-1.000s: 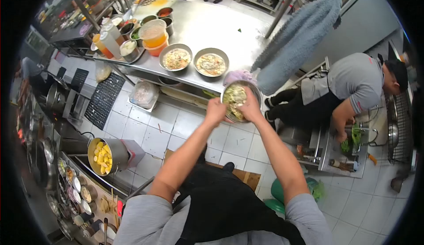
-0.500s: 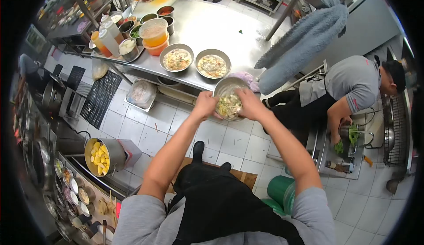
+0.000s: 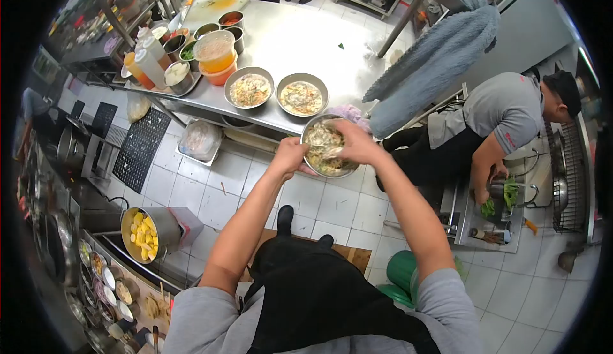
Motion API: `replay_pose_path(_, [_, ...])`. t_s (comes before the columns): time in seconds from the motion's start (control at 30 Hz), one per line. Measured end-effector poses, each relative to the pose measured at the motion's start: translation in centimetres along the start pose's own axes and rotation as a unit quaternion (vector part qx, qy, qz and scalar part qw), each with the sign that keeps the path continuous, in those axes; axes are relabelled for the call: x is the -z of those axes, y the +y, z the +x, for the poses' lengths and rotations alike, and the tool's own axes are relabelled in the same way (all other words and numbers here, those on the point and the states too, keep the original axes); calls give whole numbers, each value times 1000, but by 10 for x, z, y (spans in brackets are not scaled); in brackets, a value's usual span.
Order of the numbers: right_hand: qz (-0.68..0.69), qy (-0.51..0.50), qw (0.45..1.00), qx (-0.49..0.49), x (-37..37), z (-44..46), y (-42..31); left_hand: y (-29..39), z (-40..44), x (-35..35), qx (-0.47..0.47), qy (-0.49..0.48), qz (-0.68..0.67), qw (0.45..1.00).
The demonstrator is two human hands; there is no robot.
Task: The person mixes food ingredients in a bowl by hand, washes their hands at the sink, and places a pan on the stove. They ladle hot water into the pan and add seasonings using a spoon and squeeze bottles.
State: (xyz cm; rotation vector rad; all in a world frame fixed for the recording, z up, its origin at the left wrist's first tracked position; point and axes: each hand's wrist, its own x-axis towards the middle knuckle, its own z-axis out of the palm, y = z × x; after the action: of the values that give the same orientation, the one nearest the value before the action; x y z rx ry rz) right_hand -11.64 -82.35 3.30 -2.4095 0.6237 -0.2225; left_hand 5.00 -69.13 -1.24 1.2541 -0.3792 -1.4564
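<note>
In front of me, a metal bowl (image 3: 331, 173) holds a pale, creamy mixture of chopped food (image 3: 321, 138), tilted a little off the table's near edge. My left hand (image 3: 290, 156) is closed on the bowl's left rim. Reaching in from the right, my right hand (image 3: 355, 142) has its curled fingers in the mixture, which clings to them. Fingertips are partly buried in it. Just beyond, a second bowl (image 3: 302, 94) and a third bowl (image 3: 249, 88), both filled with similar mixture, stand on the steel table (image 3: 294, 35).
Stacked tubs (image 3: 216, 54), squeeze bottles (image 3: 150, 63) and metal containers crowd the table's left. A grey towel (image 3: 440, 60) hangs at right. Beyond it, a co-worker (image 3: 504, 111) bends over a sink with greens. A pot of yellow pieces (image 3: 143, 233) stands at lower left.
My right hand's fingers have shifted within the bowl, turning the mixture over. My left hand keeps its hold on the rim. The view has shifted slightly.
</note>
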Motion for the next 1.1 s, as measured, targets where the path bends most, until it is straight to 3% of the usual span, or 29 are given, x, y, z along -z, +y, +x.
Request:
replay_pose_path(0.07, [-67,27,994,82,-32,7,3,-3,8,-2,-4,-14,-3,1000])
replay_pose_path(0.17, [-162,-52,985,24,-34,19,11,-7,7,1,-1,-4,5,1000])
replay_pose_path(0.3, [-101,67,991,50,-19,6,11,-8,6,9,-48,53,-21,997])
replay_pose_path(0.4, [-122,54,989,-57,-48,5,-5,-10,10,-2,-76,44,25,996])
replay_pose_path(0.47, [-137,52,983,-114,-55,20,-5,-15,7,-5,-56,56,-27,996])
replay_pose_path(0.57, [-114,115,986,-47,-41,23,-6,-13,7,1,-33,67,-63,995])
replay_pose_path(0.6, [-85,52,995,-24,-27,19,-13,-7,6,6,-27,68,-53,996])
replay_pose_path(0.7, [-67,21,995,70,-14,18,-9,2,9,13,-7,36,-34,999])
replay_pose_path(0.73, [-119,30,988,95,-25,23,-3,-2,17,12,-6,20,-31,999])
replay_pose_path(0.87, [-224,-45,972,56,-38,41,20,4,16,12,-14,23,-1,1000])
replay_pose_path(0.97, [-122,63,991,5,-17,26,-4,13,9,13,-46,71,-28,996])
replay_pose_path(1.0, [-128,109,985,34,-26,21,-2,11,11,10,-62,68,-25,995])
replay_pose_path(1.1, [-40,101,982,-152,-67,26,-8,7,16,-2,-85,60,-19,994])
